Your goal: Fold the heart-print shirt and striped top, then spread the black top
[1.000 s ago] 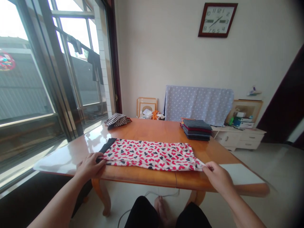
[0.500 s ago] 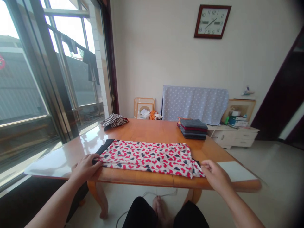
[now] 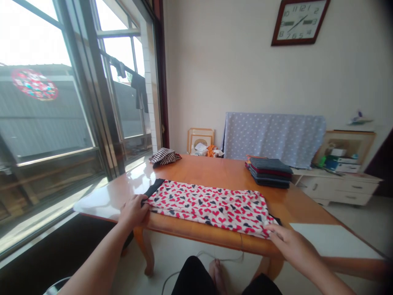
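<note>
A white garment (image 3: 208,205) printed with red and dark hearts lies folded in a long strip along the near edge of the wooden table (image 3: 211,168). Its black band (image 3: 154,187) is at the left end, and a bit of black shows past the right end. My left hand (image 3: 134,211) grips the near left corner by the band, fingers curled over it. At the near right corner, my right hand (image 3: 290,241) pinches the printed cloth between thumb and fingers. The fingertips' far sides are hidden.
A stack of folded dark clothes (image 3: 269,173) sits at the table's back right. A striped cloth bundle (image 3: 166,156) lies at the back left. A pale sheet (image 3: 334,239) covers part of the right side. Glass windows (image 3: 43,123) stand to the left.
The view has turned left, so everything sits farther right. My right hand has drawn in against the garment's corner, and the printed flap that stuck out there shows less.
</note>
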`<state>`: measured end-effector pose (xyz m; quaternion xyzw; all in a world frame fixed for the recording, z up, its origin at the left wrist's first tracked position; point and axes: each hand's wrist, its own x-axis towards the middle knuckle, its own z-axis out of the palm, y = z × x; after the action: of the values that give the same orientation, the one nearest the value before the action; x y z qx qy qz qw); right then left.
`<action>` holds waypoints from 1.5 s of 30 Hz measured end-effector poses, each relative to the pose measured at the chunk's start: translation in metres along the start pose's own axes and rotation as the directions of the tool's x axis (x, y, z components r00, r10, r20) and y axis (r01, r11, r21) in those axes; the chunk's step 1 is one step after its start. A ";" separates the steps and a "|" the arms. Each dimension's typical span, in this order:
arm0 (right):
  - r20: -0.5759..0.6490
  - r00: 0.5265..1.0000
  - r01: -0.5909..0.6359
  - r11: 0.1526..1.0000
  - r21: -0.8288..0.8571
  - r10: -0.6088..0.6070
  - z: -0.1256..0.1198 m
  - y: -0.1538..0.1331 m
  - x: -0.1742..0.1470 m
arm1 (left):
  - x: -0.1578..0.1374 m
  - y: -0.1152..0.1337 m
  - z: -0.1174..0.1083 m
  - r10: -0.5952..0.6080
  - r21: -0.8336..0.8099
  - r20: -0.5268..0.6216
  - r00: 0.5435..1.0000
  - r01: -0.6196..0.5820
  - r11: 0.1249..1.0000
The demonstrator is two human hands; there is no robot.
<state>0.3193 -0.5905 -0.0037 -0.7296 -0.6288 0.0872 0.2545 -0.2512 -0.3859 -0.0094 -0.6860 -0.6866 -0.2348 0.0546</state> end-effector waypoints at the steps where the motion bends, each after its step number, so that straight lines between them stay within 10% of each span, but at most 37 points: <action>1: -0.009 1.000 -0.001 1.000 0.029 0.001 0.001 0.004 0.004 | -0.001 0.002 0.000 0.014 -0.003 -0.020 1.000 -0.014 1.000; 17: -0.140 0.990 0.008 0.998 0.054 0.000 0.020 0.069 0.017 | -0.023 0.010 -0.012 0.139 -0.150 -0.273 0.952 -0.184 0.971; 28: -0.136 0.989 0.055 0.998 -0.014 -0.056 0.002 0.040 0.011 | -0.032 0.036 -0.032 -0.041 0.093 -0.126 0.991 0.053 0.994; 39: -0.163 0.956 0.256 0.965 0.048 -0.246 0.013 -0.076 0.032 | 0.002 0.087 -0.010 0.222 -0.005 0.047 0.974 -0.222 0.975; 45: 0.059 0.990 0.138 0.981 -0.133 -0.132 0.052 -0.051 0.051 | 0.001 0.079 0.016 0.185 -0.018 0.275 0.944 -0.187 0.982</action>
<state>0.2617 -0.5235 -0.0141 -0.6986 -0.6875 0.0446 0.1931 -0.1712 -0.3826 -0.0031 -0.7733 -0.6207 -0.1281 -0.0167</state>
